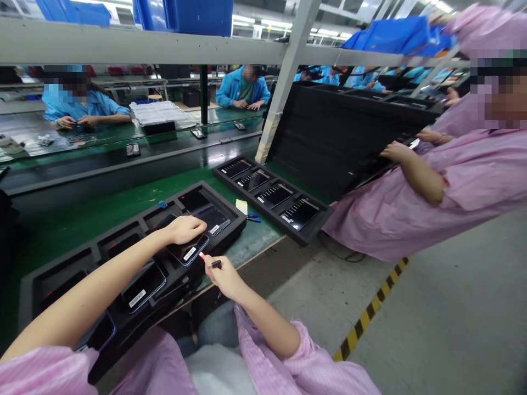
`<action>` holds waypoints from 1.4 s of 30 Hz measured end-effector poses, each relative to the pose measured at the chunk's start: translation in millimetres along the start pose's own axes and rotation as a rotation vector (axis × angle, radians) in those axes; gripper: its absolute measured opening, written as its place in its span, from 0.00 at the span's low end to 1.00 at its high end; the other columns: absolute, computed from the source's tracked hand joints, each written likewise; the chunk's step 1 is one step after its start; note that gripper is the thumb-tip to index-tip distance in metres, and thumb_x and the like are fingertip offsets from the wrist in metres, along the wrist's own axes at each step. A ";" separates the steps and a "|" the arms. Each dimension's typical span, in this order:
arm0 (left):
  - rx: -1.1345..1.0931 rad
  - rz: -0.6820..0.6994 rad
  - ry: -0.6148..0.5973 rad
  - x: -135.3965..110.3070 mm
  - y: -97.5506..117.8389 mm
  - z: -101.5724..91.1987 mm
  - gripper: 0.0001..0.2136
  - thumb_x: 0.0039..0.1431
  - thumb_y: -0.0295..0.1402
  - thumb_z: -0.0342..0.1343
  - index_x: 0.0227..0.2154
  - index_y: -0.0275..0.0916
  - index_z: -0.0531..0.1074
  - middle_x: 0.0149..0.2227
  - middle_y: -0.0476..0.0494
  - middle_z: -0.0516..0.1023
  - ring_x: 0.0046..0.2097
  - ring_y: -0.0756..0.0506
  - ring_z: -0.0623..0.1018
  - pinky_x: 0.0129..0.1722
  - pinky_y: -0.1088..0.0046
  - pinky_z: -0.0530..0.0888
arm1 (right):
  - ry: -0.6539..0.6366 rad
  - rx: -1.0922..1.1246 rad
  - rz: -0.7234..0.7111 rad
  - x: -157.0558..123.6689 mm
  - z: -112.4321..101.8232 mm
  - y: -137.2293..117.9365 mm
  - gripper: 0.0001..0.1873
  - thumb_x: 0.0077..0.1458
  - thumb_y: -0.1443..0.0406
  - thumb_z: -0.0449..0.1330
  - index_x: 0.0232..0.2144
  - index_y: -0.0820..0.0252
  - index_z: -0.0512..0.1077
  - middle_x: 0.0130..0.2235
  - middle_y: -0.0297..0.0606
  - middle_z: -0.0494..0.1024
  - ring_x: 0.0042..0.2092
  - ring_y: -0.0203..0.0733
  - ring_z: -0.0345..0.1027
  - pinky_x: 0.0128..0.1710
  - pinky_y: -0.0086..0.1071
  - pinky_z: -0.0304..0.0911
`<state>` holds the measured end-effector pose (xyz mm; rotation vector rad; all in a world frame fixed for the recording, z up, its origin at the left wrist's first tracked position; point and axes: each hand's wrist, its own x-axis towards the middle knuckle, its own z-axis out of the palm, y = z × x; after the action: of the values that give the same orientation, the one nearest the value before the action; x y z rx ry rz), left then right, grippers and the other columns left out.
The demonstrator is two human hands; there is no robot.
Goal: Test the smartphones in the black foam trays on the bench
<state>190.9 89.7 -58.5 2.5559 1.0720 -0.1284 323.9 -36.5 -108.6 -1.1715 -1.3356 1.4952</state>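
Note:
My left hand (187,229) lies over a dark smartphone (181,247) in a black foam tray (93,249). Its fingers curl downward, and whatever is under them is hidden. Beside that phone's white label, my right hand (225,277) grips a slim pen-like item (214,264), with a black part at the fingers and a red-and-white end pointing at the phone's edge. Another labelled smartphone (216,218) sits in the compartment just beyond, and one more smartphone (144,285) lies nearer me, partly behind my left forearm.
A second tray (304,236) holds several lit phones. Between the trays are a yellow paper (241,206) and blue pens (253,218). On the right a co-worker in pink (411,208) holds a large black tray (329,126). A slanted post (284,88) rises behind.

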 end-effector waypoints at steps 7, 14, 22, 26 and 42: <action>0.060 -0.037 0.026 -2.5 3.8 3.1 0.16 0.63 0.41 0.45 0.27 0.35 0.67 0.25 0.50 0.67 0.28 0.51 0.69 0.34 0.69 0.69 | 0.022 0.087 0.013 -4.6 1.1 0.3 0.33 0.42 0.35 0.49 0.11 0.57 0.52 0.12 0.23 0.46 0.16 0.25 0.38 0.16 0.27 0.36; 0.100 -0.059 0.034 -5.8 5.8 5.3 0.15 0.62 0.41 0.46 0.28 0.35 0.68 0.27 0.49 0.69 0.30 0.50 0.70 0.35 0.69 0.70 | 0.014 0.013 0.029 -5.8 1.8 -0.2 0.32 0.45 0.37 0.48 0.12 0.57 0.52 0.12 0.22 0.47 0.16 0.25 0.38 0.17 0.27 0.36; 0.132 -0.061 0.062 -9.3 9.6 8.8 0.15 0.62 0.41 0.46 0.27 0.35 0.67 0.25 0.50 0.68 0.28 0.51 0.69 0.34 0.69 0.69 | 0.001 -0.077 0.057 -2.2 -1.1 2.3 0.27 0.54 0.48 0.48 0.13 0.58 0.53 0.12 0.22 0.48 0.17 0.25 0.40 0.19 0.27 0.38; 0.134 -0.069 0.110 -9.2 12.0 13.6 0.16 0.62 0.42 0.45 0.26 0.35 0.67 0.24 0.51 0.66 0.26 0.51 0.67 0.32 0.71 0.68 | -0.018 -0.087 0.085 1.5 0.0 2.1 0.25 0.58 0.55 0.48 0.13 0.59 0.54 0.11 0.23 0.49 0.16 0.25 0.41 0.18 0.26 0.38; 0.186 0.179 0.077 -8.4 2.2 9.3 0.22 0.62 0.41 0.28 0.17 0.40 0.57 0.20 0.47 0.69 0.25 0.47 0.71 0.28 0.71 0.64 | 0.404 -0.095 -0.060 -17.2 -81.0 -3.8 0.16 0.58 0.60 0.47 0.23 0.61 0.66 0.14 0.23 0.52 0.17 0.28 0.46 0.20 0.25 0.45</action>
<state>187.1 79.2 -64.7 2.8315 0.8884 -0.0880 406.6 -32.0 -103.9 -1.3935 -1.1597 1.0875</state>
